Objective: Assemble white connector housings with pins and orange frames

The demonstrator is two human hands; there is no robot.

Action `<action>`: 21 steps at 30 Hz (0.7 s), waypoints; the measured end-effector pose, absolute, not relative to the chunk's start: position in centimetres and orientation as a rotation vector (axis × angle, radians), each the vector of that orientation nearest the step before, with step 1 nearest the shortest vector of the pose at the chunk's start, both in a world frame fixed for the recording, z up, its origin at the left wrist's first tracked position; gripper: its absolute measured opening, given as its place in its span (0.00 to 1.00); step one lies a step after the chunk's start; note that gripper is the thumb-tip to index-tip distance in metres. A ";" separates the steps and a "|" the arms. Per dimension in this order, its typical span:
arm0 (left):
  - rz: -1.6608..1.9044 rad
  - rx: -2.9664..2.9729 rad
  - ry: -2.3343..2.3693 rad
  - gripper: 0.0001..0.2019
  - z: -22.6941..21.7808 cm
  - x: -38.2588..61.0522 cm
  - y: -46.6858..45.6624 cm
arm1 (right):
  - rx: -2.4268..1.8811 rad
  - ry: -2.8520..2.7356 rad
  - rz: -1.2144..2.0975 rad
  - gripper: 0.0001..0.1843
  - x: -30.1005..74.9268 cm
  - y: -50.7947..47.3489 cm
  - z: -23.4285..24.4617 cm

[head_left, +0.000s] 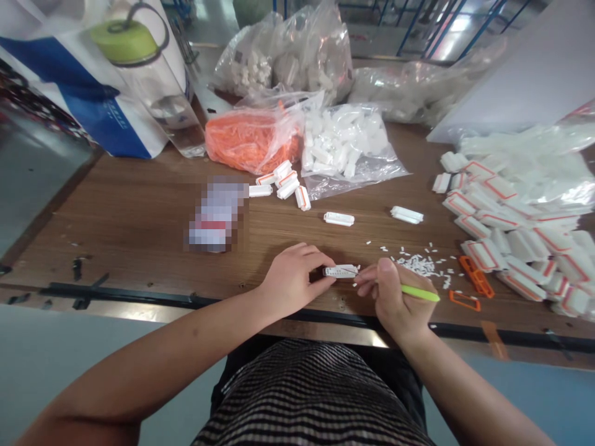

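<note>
My left hand [294,277] pinches the left end of a white plastic connector housing [341,271] with a row of small holes, near the table's front edge. From the right, my right hand [400,294] grips a thin tool with a yellow-green handle [421,293]. Its fine tip meets the right end of the housing. Small white plugs [418,265] lie scattered just beyond my right hand. Behind the held housing are two similar white housings, one [339,218] straight ahead and one [407,214] farther right.
A heap of white housings with orange seals [525,226] covers the right side, beside orange frames [477,277]. Farther back are a bag of orange parts [253,139] and a bag of white parts [344,139]. A green-lidded bottle [153,93] stands back left, near a blurred-out object [216,217].
</note>
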State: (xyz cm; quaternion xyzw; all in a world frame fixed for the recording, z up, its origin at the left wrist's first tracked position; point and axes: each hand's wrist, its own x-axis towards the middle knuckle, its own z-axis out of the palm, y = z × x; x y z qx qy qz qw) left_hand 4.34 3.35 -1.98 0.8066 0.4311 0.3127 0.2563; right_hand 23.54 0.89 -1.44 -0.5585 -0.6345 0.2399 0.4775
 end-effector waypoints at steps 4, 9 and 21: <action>0.850 2.180 1.166 0.05 -2.0 4.3 3.4 | -1.362 -1.600 0.607 0.24 23.7 0.9 -1.5; 0.845 2.185 1.168 0.05 -2.0 4.4 3.4 | -1.311 -1.690 0.567 0.22 23.8 1.0 -1.3; 0.861 2.180 1.172 0.05 -2.0 4.4 3.4 | -1.339 -1.662 0.529 0.23 23.6 0.8 -1.6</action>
